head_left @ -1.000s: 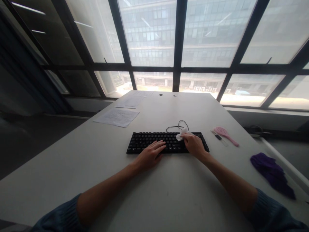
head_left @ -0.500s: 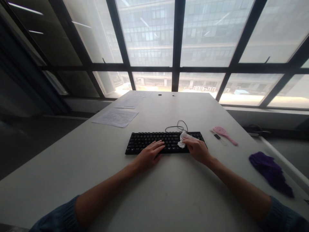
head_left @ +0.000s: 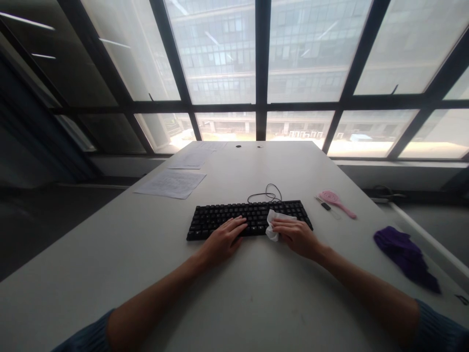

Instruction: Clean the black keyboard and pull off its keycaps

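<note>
A black keyboard [head_left: 210,220] lies on the white table, its thin cable [head_left: 273,190] looped behind it. My left hand [head_left: 224,237] rests on the front middle of the keyboard, fingers stretched flat over the keys and holding nothing. A crumpled white tissue [head_left: 271,229] is under the fingers of my right hand [head_left: 296,237], which presses it on the front edge of the keyboard, right of centre. Part of the tissue and the keys below it are hidden by that hand.
To the right lie a pink hairbrush [head_left: 331,198], a small black-handled tool [head_left: 325,206] and a purple cloth [head_left: 405,256]. Written paper sheets [head_left: 172,184] are on the left of the table [head_left: 252,293]. Large windows stand beyond the far edge.
My right hand has drawn the tissue toward me, from the upper keys to the keyboard's front edge. My left hand stays on the keys. The view has shifted slightly.
</note>
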A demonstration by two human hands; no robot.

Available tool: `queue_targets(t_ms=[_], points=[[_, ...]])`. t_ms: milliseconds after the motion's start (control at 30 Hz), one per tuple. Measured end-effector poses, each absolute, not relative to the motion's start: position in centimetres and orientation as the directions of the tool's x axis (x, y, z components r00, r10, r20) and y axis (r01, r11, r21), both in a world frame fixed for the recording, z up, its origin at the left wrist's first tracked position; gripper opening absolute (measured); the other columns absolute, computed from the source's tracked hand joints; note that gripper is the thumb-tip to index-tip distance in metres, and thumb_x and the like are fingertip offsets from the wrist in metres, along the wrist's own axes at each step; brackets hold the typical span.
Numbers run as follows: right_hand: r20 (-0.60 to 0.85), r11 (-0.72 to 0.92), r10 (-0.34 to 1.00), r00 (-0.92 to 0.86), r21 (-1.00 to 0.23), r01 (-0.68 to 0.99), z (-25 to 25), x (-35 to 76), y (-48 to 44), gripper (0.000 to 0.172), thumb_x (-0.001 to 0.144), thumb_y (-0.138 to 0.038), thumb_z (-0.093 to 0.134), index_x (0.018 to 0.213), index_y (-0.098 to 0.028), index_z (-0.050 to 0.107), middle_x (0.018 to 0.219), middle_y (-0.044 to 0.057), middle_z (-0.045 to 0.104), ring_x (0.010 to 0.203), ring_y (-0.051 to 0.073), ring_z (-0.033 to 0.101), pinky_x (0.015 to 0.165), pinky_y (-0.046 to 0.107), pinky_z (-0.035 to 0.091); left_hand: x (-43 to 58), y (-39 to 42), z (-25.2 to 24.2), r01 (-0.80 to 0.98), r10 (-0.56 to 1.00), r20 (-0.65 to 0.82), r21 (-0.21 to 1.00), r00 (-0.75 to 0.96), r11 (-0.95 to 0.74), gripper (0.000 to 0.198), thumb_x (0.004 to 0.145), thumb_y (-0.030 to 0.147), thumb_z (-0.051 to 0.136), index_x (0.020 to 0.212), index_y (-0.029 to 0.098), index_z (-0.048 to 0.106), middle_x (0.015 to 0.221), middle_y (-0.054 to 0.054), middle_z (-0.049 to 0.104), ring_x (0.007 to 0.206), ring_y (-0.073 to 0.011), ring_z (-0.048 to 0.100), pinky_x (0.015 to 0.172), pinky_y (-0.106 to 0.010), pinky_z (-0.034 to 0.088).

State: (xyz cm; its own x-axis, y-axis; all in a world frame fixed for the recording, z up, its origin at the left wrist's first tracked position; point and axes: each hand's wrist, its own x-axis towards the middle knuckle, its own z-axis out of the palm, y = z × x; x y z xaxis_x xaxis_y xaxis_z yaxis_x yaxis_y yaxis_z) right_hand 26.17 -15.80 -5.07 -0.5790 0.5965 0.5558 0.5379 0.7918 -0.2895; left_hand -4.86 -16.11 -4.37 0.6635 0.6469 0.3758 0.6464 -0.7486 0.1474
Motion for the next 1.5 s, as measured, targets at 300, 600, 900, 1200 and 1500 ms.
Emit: queue_targets(t_ms=[300,600,900,1200,1500], points=[[0.660,0.671,0.659,-0.360,-0.300,0.679,-5.1,28.2,-15.6,0.030,0.089,-0.009,0.054,0.102,-0.025,0.076,0.116,0.003,0.076,0.110,0.019,0.071,0.098,0.031,0.054,-4.9,-16.1,-4.6,0.645,0.644,0.390,0.151,0.658,-0.749,0.045,0.095,0.016,0.053,0.140,0.020,0.054,0.148,-0.008,0.053,0.141,-0.0252,0.046,0.119,-0.048,0.040],[0.524,0.487,0.818,-0.239,-0.408,0.773,-5.6,28.8,-13.4,0.034,0.095,-0.023,0.052,0.123,-0.023,0.071,0.138,0.007,0.063,0.133,0.025,0.055,0.113,0.046,0.044,-4.9,-15.9,-4.6,0.632,0.636,0.421,0.169,0.647,-0.756,0.044,0.095,0.018,0.054,0.139,0.020,0.056,0.147,-0.008,0.055,0.140,-0.0258,0.048,0.118,-0.048,0.041],[0.512,0.454,0.826,-0.235,-0.359,0.815,-4.9,28.2,-15.0,0.024,0.098,-0.026,0.052,0.105,-0.025,0.075,0.125,0.003,0.072,0.121,0.022,0.065,0.101,0.036,0.052,-5.1,-15.8,-5.0,0.630,0.637,0.428,0.179,0.641,-0.755,0.046,0.095,0.017,0.053,0.140,0.023,0.055,0.147,-0.007,0.055,0.140,-0.0251,0.047,0.118,-0.047,0.041],[0.541,0.338,0.827,-0.154,-0.258,0.905,-4.5,27.6,-17.0,0.026,0.098,-0.028,0.052,0.080,-0.021,0.069,0.082,0.004,0.074,0.075,0.018,0.068,0.065,0.025,0.045,-4.8,-16.1,-4.4,0.635,0.645,0.424,0.186,0.636,-0.749,0.044,0.094,0.017,0.054,0.138,0.022,0.057,0.146,-0.007,0.056,0.139,-0.0254,0.048,0.117,-0.046,0.042],[0.633,0.459,0.765,-0.124,-0.399,0.794,-5.3,28.9,-14.6,0.029,0.101,-0.028,0.045,0.111,-0.022,0.071,0.124,0.009,0.070,0.120,0.023,0.062,0.104,0.038,0.048,-4.8,-16.0,-4.5,0.627,0.641,0.432,0.198,0.634,-0.753,0.044,0.094,0.018,0.055,0.138,0.022,0.057,0.146,-0.007,0.056,0.139,-0.0256,0.049,0.118,-0.047,0.041]])
